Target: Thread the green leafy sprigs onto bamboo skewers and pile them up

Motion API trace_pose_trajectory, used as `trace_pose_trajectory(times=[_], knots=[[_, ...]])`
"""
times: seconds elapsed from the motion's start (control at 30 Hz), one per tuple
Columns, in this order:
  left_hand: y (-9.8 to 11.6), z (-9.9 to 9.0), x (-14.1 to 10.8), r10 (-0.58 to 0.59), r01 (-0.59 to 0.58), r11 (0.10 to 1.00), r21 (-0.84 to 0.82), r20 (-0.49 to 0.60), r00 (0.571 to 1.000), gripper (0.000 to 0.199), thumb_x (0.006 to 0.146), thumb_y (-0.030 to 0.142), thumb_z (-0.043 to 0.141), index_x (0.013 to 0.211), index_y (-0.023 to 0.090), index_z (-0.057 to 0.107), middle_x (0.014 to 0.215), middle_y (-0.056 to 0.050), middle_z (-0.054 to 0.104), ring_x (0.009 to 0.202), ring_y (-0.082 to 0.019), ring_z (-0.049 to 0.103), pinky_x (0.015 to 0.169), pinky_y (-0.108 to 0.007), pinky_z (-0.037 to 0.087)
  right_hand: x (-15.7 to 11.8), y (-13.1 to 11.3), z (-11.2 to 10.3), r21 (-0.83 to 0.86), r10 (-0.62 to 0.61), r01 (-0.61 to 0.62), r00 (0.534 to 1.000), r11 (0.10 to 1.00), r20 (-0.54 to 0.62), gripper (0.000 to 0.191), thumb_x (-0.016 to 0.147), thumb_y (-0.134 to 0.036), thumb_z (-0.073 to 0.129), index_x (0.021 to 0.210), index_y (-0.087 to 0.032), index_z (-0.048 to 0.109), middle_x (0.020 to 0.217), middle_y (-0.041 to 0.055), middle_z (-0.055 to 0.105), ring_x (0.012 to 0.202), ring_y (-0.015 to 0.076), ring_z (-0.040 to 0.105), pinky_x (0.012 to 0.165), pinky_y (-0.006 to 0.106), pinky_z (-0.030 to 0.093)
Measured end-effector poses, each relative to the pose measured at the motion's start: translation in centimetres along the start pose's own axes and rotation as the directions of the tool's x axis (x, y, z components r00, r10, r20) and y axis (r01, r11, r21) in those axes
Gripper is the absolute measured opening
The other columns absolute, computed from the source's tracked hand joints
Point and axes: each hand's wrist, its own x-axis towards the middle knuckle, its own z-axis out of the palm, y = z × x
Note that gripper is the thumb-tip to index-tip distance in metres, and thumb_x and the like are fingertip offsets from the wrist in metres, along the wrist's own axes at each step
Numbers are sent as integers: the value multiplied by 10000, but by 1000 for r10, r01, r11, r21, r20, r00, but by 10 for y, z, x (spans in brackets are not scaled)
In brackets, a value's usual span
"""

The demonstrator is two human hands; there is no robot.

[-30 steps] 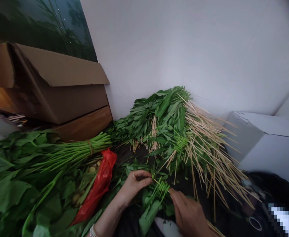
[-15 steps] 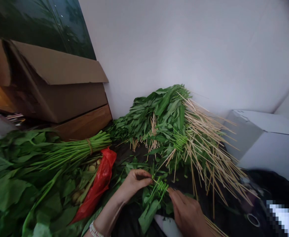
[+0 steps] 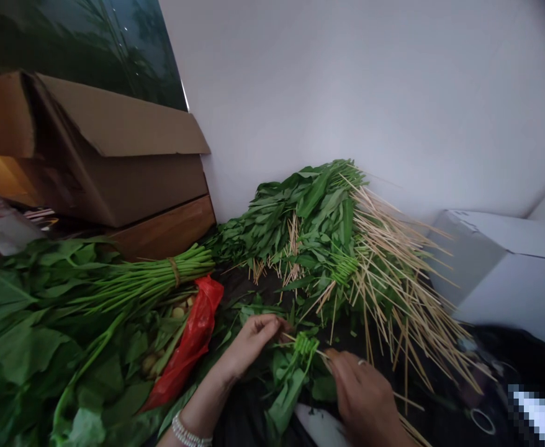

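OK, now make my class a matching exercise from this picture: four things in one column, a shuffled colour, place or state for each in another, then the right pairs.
Things
1. Cardboard box
2. Plastic bag
3. Bracelet
4. Wrapped green stems

Descriptions
A. Pale and beaded
B. On a thin stick between the left hand and the right hand
C. Brown, with its flaps open
D. Bright red and crumpled

Right pairs: 1-C, 2-D, 3-A, 4-B
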Motion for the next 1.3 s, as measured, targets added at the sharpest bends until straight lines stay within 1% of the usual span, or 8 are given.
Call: trace_pose_trajectory(times=[0.17,0.3,0.47,0.63,0.87,0.97,1.1,1.3], knots=[[1,-10,4,38,-29,998,56,-164,986,583,883,608,421,842,112,723,673,-67,694,588,-135,580,548,-222,393,2,17,-11,6,40,-39,984,999,-175,233,962,-185,335,961,-163,567,753,77,653,698,203,612,673,324,447],[-2,-14,7,96,-34,969,243,-249,964,350,815,466,608,828,133,716,728,-48,706,670,-158,610,638,-240,444,5,26,-20,45,254,-251,965,967,-68,409,995,-275,252,779,-218,594,641,43,621,580,179,590,528,274,434],[-5,-11,5,206,-117,773,623,-71,976,68,747,214,675,779,176,721,786,-33,706,765,-180,623,725,-271,448,6,35,-23,-1,378,-378,926,926,18,521,994,-396,215,732,-242,638,636,54,645,575,188,628,460,252,445],[-10,-8,0,180,-226,539,812,151,972,117,720,159,709,817,225,723,847,-3,687,881,-185,593,900,-312,397,-1,31,-17,-26,403,-404,915,914,-26,516,1005,-389,182,854,-228,648,679,54,679,556,180,650,449,245,454],[-17,-11,1,136,-167,362,917,126,983,151,741,159,690,872,232,710,907,-24,659,923,-206,558,850,-307,419,-7,26,-12,1,312,-313,947,950,-71,418,1006,-354,250,886,-206,622,684,42,690,544,176,666,484,245,487],[-15,-10,1,179,-191,367,910,133,975,99,785,192,670,868,225,712,903,-34,665,916,-207,565,832,-305,430,-5,23,-13,60,266,-264,963,963,-37,388,1004,-295,260,887,-213,620,680,26,689,539,153,667,480,217,492],[-10,-10,2,283,-232,443,866,111,953,171,884,266,572,948,224,725,882,-54,697,857,-200,603,820,-317,450,-7,20,-9,107,90,-77,989,991,-120,265,957,-169,373,1123,-164,579,846,72,723,692,154,706,591,200,531],[-8,-10,3,411,-244,554,796,-7,911,202,894,275,561,992,215,728,935,-74,700,885,-202,626,837,-318,466,-11,14,1,65,30,-30,1000,997,5,460,891,-77,382,1331,-147,499,969,81,710,704,137,693,628,201,534]])
